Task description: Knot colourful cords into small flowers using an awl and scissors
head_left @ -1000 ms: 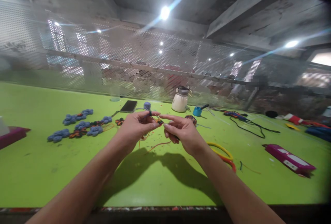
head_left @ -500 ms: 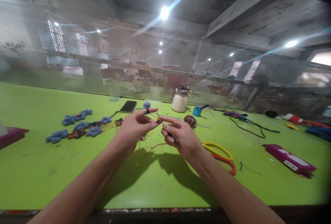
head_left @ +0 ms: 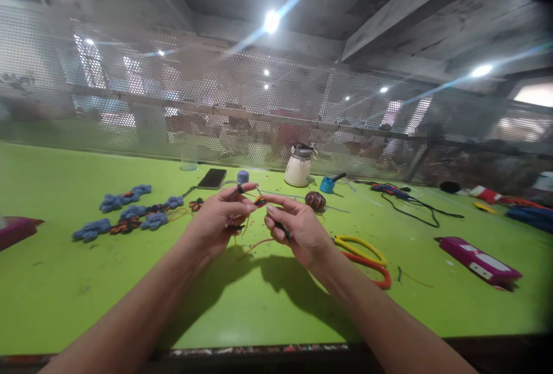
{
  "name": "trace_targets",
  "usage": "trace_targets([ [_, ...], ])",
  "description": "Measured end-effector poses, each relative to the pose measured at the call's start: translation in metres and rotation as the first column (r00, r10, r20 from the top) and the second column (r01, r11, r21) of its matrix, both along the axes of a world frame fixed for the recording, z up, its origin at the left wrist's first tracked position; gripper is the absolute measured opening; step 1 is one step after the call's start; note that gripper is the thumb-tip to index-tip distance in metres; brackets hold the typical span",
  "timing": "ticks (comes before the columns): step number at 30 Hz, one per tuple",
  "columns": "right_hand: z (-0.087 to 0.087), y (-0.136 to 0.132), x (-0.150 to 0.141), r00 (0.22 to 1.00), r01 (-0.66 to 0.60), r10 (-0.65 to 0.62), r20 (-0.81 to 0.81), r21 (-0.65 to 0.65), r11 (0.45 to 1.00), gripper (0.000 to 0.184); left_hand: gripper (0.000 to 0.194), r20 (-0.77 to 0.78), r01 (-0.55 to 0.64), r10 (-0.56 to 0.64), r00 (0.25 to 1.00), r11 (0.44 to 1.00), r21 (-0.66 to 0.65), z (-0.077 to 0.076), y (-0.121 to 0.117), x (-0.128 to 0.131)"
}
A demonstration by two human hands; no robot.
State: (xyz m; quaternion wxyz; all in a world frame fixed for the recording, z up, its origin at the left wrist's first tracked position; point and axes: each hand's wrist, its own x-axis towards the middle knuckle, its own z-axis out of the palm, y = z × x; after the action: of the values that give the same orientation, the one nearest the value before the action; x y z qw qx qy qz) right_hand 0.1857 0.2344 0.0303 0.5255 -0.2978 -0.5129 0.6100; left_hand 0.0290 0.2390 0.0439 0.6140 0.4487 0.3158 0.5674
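Note:
My left hand pinches a small multicoloured crochet piece between thumb and fingers, with dark yarn looped round its raised index finger. Close beside it, my right hand is closed on a crochet hook; the dark handle shows under its fingers, and the index finger reaches to the piece. Loose yellow and orange yarn ends hang below the left hand. Behind the right hand lies a ball of dark variegated yarn. To the left are blue crocheted flowers and orange-black ones.
Scissors with yellow and orange handles lie by my right forearm. Farther right are a purple box-like item and a glue gun with its cord. Behind stand a white jug, a blue pot, a phone and a mesh screen.
The view has shifted slightly, so everything sits a little farther left. Both hands keep their hold, and the crochet piece has turned slightly between the fingertips.

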Motion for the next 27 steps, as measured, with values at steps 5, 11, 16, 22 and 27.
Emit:
trace_targets([
  [5,0.000,0.002,0.003,0.995,0.025,-0.033,0.094,0.084,0.996,0.037,0.043,0.016,0.002,-0.002,1.000,0.999,-0.037,-0.001,-0.001,0.000],
  [11,0.009,0.007,0.019,0.930,-0.038,-0.067,0.361,0.278,0.960,0.033,0.049,-0.168,0.046,-0.029,0.985,0.994,0.099,-0.002,0.002,-0.002],
  [16,0.008,0.012,0.022,0.912,-0.047,-0.061,0.405,0.250,0.967,0.032,0.027,-0.440,0.015,0.167,0.882,0.924,0.381,-0.002,0.002,0.004],
  [22,0.000,0.008,0.004,0.997,0.035,-0.037,0.070,0.019,0.999,0.037,0.016,-0.360,-0.128,0.387,0.849,0.811,0.571,-0.005,-0.004,0.012],
  [27,-0.002,0.002,-0.002,0.998,0.031,-0.029,-0.063,0.033,0.999,0.040,0.039,-0.062,-0.038,0.043,0.997,0.996,0.079,-0.004,-0.004,0.009],
])
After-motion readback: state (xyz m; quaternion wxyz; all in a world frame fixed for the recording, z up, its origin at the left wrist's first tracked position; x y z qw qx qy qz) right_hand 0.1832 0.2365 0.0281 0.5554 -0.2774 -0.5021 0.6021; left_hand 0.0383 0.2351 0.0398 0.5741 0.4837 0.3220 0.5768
